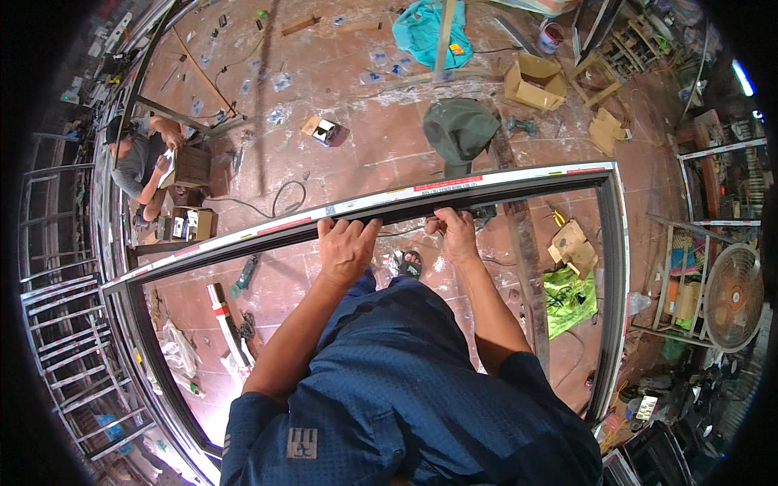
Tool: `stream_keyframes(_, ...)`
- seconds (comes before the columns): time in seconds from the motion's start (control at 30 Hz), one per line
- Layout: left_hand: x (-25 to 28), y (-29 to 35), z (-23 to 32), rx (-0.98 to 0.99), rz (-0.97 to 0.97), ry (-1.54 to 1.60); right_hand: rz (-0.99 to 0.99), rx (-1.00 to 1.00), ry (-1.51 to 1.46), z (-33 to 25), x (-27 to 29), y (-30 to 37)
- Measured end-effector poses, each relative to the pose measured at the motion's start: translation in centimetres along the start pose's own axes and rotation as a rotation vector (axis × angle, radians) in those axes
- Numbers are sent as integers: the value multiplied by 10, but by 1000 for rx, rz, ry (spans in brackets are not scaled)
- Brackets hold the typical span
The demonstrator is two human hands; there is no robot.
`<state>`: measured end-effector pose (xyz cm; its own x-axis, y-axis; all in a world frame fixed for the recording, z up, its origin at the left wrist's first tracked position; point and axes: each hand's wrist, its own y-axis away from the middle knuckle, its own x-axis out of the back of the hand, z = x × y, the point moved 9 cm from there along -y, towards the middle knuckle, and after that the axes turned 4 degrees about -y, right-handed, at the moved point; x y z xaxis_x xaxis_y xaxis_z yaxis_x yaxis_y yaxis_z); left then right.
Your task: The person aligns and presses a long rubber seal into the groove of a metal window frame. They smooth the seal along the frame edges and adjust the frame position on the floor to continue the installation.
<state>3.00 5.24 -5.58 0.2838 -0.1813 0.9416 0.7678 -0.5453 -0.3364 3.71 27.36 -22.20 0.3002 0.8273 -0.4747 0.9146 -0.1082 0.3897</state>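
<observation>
A large rectangular metal frame (365, 201), dark on its inner side with white printed film along its outer face, surrounds my body. My left hand (347, 247) has its fingers curled over the inner edge of the far bar, left of the middle. Further right on that bar, my right hand (454, 233) is closed with its fingertips at the dark inner edge. Whether a thin strip lies under the fingers I cannot tell. Just beyond the bar is a dark green cap (460, 130). Below the bar, between my hands, a sandalled foot (410, 264) shows.
At the far left a person (138, 166) works with both hands at a cardboard box (193, 166). Inside the frame lie a power tool (243, 275), long wrapped profiles (227, 320) and a bright green bag (570, 304). A fan (733, 297) stands right; metal racks (73, 324) stand left.
</observation>
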Motion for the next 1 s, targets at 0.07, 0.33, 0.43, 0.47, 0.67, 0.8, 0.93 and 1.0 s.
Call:
stream_keyframes(0.07,1,2,-1,-3,7,2,-33,-39,-9,-1,-10,2)
stream_keyframes(0.33,0,2,-1,-9,20,-12,0,-25,-4,3,-24,5)
stream_keyframes(0.43,-1,3,-1,-13,16,-18,-36,-129,22,-1,-35,10)
stream_keyframes(0.47,0,3,-2,-15,17,-23,-55,-180,51,-2,-39,12)
stream_keyframes(0.67,3,-1,1,-26,12,-8,36,-90,2,20,-38,6)
stream_keyframes(0.8,0,3,-1,-5,7,-20,-91,-136,13,3,-59,16)
stream_keyframes(0.93,0,1,0,4,9,-15,-81,-46,-1,11,-66,9)
stream_keyframes(1.0,-1,2,0,20,-16,0,11,-120,30,25,-54,12)
